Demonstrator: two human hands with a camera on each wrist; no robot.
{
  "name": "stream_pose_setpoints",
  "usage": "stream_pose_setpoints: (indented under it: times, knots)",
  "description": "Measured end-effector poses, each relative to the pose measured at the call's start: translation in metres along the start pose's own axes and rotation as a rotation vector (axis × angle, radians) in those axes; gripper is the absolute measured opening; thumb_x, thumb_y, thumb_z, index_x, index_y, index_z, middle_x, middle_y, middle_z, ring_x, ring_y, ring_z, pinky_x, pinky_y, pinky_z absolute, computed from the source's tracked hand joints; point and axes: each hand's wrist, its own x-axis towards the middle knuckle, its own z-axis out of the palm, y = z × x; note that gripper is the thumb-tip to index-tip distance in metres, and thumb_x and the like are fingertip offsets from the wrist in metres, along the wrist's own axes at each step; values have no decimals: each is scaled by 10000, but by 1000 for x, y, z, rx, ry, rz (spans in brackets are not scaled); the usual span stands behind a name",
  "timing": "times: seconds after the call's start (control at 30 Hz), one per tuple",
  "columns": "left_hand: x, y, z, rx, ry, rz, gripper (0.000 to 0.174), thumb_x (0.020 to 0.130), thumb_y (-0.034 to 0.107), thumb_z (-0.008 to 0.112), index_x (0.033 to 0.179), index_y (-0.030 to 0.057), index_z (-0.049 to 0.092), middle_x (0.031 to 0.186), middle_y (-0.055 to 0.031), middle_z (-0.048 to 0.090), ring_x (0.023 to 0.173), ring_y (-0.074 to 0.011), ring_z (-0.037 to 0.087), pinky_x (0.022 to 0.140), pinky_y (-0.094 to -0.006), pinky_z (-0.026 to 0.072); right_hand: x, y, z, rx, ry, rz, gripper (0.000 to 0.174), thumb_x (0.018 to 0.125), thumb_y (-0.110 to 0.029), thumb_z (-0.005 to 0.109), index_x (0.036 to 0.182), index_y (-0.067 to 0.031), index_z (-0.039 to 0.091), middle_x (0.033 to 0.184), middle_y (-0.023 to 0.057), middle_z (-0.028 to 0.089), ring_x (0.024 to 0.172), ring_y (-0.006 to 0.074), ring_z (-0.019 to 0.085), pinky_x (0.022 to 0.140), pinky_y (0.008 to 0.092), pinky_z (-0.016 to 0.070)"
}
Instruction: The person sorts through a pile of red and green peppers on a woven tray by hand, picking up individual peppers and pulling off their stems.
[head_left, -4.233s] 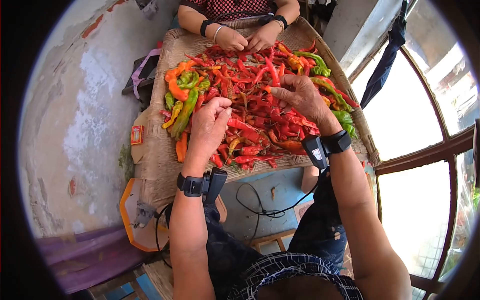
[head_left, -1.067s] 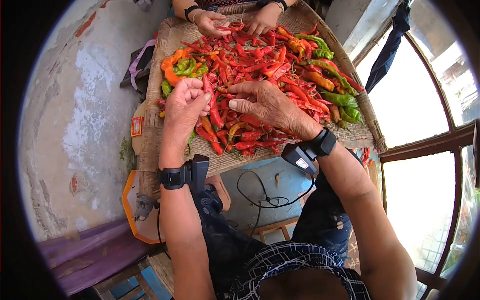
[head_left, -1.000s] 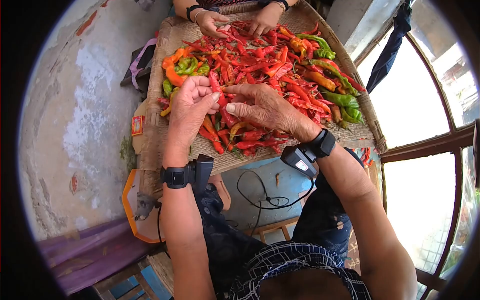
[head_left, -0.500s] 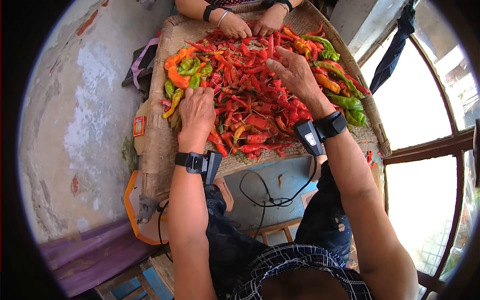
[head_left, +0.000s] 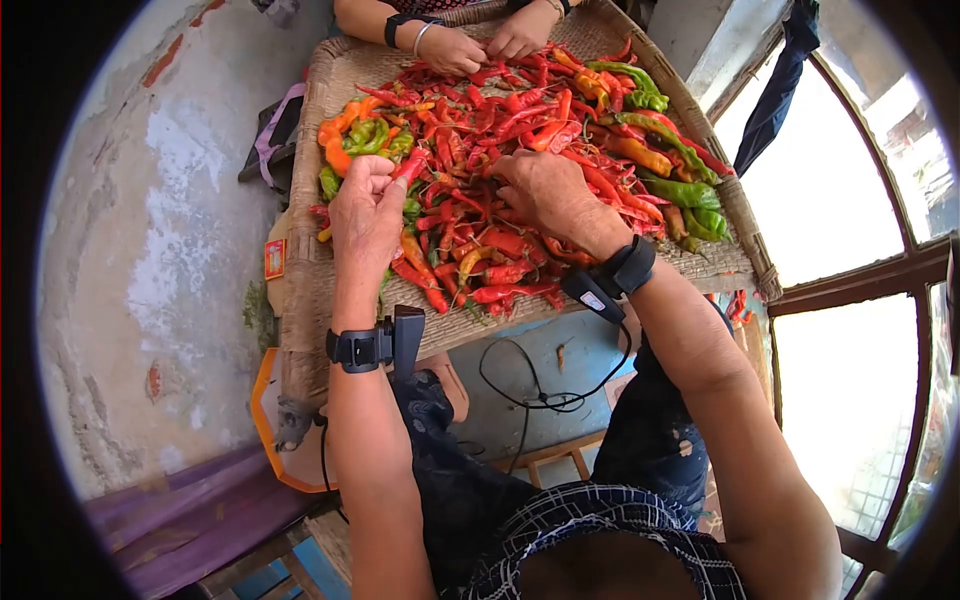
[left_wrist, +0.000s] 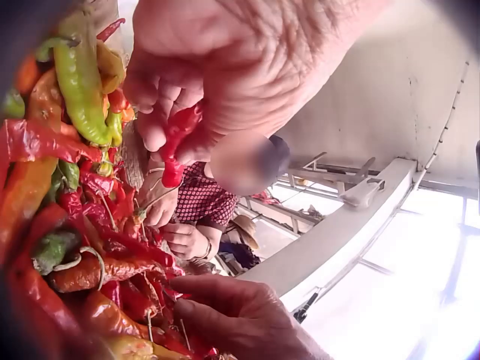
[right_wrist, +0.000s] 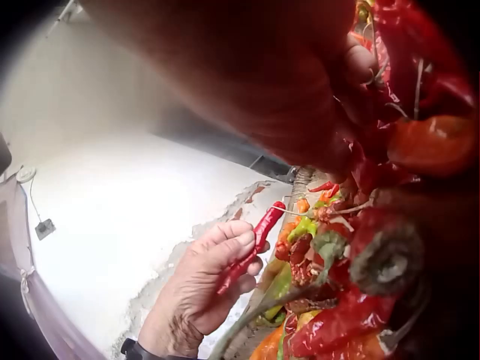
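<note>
My left hand (head_left: 368, 215) pinches a red pepper (head_left: 412, 165) between thumb and fingers, above the left part of the pile. The right wrist view shows that pepper (right_wrist: 264, 229) with its stem end pointing away from the left hand (right_wrist: 196, 281). My right hand (head_left: 560, 198) reaches down, fingers bent, into the red peppers (head_left: 500, 243) at the middle of the woven tray (head_left: 310, 290). In the left wrist view the right hand's (left_wrist: 244, 319) thumb and fingertips touch the pile; whether they hold a pepper cannot be told.
Across the tray, another person's hands (head_left: 450, 50) work at the far edge of the pile. Green and orange peppers (head_left: 690, 193) lie along the right side, others (head_left: 365, 135) at the left. A matchbox-like red box (head_left: 275, 258) sits by the wall. A cable (head_left: 540, 400) hangs below.
Since half a second ago, my left hand has risen from the pile's left side with a red pepper. My right hand has come nearer, from the far right of the pile to its middle.
</note>
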Motion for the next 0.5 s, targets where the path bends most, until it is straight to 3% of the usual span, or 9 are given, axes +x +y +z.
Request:
stream_pose_setpoints:
  times: [0.07,0.17,0.23,0.27,0.37,0.47,0.5]
  knots:
    - [-1,4,-1,-188,25,-77,205,893,94,609,1072,13,547,824,-51,627,666,-83,539,589,-259,459,0,-3,4,-89,-8,20,285,827,-165,610,1094,-67,623,822,154,661,801,346,650,681,439,521]
    - [0,5,-1,-357,26,-41,206,910,99,577,1087,0,543,847,-46,628,687,-75,538,606,-238,455,1,-7,-6,-53,-50,64,239,819,-123,562,1033,-66,652,836,156,669,791,352,650,675,446,520]
    - [1,9,-2,-355,-5,-42,209,912,95,563,1094,-4,541,859,-50,628,700,-77,540,619,-235,456,0,-7,-16,166,56,49,144,790,-103,588,891,-35,663,784,168,672,737,332,669,642,426,540]
    - [1,11,-3,-353,-35,-43,213,914,91,548,1102,-8,539,871,-54,628,713,-79,542,632,-232,458,0,-6,-21,166,55,48,144,790,-103,588,891,-35,663,784,168,672,737,332,669,642,426,540]
    - [1,14,-4,-337,-61,-71,214,911,81,538,1105,-10,541,894,-64,630,736,-80,548,653,-231,460,1,-3,-47,427,213,-18,162,786,-101,589,890,-25,687,701,152,661,639,270,661,614,382,527]
    - [0,15,-3,-333,-64,-57,208,915,87,539,1098,-11,544,897,-65,631,740,-80,553,662,-232,465,3,4,-63,549,331,161,187,799,-80,586,940,-9,687,654,98,626,595,134,595,600,300,493]
    - [-1,16,-2,-333,-63,-56,208,915,87,539,1098,-11,544,897,-65,631,740,-80,553,662,-232,465,8,11,-60,549,332,160,187,799,-80,586,940,-9,687,654,98,626,595,134,595,600,300,493]
